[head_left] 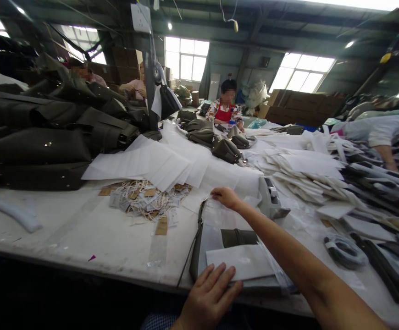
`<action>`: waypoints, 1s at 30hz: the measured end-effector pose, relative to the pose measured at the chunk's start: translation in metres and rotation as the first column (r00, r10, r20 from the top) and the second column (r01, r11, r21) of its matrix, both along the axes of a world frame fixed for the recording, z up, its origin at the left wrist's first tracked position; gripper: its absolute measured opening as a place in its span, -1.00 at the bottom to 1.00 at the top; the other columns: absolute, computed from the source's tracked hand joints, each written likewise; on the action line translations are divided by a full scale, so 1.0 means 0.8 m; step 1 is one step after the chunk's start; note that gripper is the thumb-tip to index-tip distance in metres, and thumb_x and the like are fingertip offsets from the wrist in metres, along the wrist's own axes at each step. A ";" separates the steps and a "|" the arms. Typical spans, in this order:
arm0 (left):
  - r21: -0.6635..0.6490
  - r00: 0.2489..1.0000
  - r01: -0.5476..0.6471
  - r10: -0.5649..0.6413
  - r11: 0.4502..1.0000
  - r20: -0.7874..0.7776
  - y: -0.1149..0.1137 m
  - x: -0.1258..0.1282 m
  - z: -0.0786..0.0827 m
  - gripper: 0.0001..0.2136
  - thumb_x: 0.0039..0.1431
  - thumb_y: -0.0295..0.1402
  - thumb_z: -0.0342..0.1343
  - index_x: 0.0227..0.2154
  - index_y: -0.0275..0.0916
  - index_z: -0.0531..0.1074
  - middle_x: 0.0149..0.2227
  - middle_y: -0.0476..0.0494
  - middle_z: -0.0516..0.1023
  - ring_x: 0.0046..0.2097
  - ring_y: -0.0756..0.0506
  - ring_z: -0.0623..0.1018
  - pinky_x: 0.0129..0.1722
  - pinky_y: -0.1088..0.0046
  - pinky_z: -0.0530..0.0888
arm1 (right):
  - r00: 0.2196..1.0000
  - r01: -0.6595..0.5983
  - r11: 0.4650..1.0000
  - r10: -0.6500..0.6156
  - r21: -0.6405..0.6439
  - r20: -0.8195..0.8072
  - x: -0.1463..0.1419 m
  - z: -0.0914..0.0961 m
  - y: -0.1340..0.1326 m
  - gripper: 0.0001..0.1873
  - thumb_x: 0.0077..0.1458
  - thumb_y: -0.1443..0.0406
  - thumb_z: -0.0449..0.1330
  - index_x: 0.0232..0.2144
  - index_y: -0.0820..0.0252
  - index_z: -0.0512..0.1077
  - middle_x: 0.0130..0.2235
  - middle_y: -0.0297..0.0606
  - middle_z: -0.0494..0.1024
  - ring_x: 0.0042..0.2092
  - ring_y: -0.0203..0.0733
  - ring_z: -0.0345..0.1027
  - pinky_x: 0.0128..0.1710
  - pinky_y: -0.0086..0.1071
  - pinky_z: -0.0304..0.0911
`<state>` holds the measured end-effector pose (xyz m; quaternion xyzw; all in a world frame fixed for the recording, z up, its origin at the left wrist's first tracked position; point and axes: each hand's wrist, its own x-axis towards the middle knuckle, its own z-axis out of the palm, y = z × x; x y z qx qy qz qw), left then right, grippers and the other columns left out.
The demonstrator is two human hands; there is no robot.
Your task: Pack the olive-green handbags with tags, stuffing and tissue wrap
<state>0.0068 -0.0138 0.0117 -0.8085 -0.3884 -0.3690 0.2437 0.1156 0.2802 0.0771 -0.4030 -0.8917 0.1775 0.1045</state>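
Long white-topped table (99, 245): dark olive leather-look handbag (196, 259) lies at near edge, within reach. Translucent plastic film (218, 220) over it: right hand (224, 196) apparently pinches upper corner, probably for tension. Flat white rectangular packet (246, 262): left hand (210, 293) rests spread, as if steadying.

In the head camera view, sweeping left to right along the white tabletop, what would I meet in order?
White padded strip, pile of strung tags, right hand, gray tape dispenser, plastic-wrapped coil.
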 end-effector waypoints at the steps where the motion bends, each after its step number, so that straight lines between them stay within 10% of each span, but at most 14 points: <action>1: -0.004 1.000 0.000 0.000 1.000 -0.002 0.000 0.000 0.000 -0.65 0.41 -0.46 -0.10 0.09 -0.06 0.47 0.12 0.01 0.53 0.13 -0.08 0.53 0.34 0.22 0.19 | 1.000 0.000 1.000 0.000 0.003 -0.001 0.001 -0.001 0.001 -0.75 0.10 0.47 0.20 -0.20 0.18 0.61 -0.15 -0.20 0.67 -0.10 -0.09 0.53 -0.04 -0.35 0.34; 19: 0.019 1.000 0.012 -0.011 1.000 -0.020 0.003 0.001 -0.007 -0.65 0.41 -0.46 -0.10 0.11 -0.08 0.46 0.13 -0.03 0.52 0.16 -0.09 0.50 0.29 0.25 0.28 | 0.988 0.137 0.971 -0.149 0.196 0.045 0.004 -0.010 -0.002 -0.64 0.24 0.46 0.09 0.00 0.09 0.53 -0.08 -0.16 0.65 -0.05 -0.04 0.54 -0.01 -0.31 0.36; 30: -0.020 1.000 0.010 -0.010 1.000 -0.007 0.001 0.000 -0.004 -0.66 0.41 -0.45 -0.10 0.11 -0.06 0.45 0.18 -0.01 0.47 0.18 -0.09 0.48 0.30 0.26 0.28 | 0.984 -0.030 0.960 0.077 0.279 -0.161 0.021 0.041 -0.100 -0.59 0.30 0.48 0.03 0.10 0.11 0.43 0.02 -0.25 0.60 0.01 -0.15 0.52 0.01 -0.37 0.40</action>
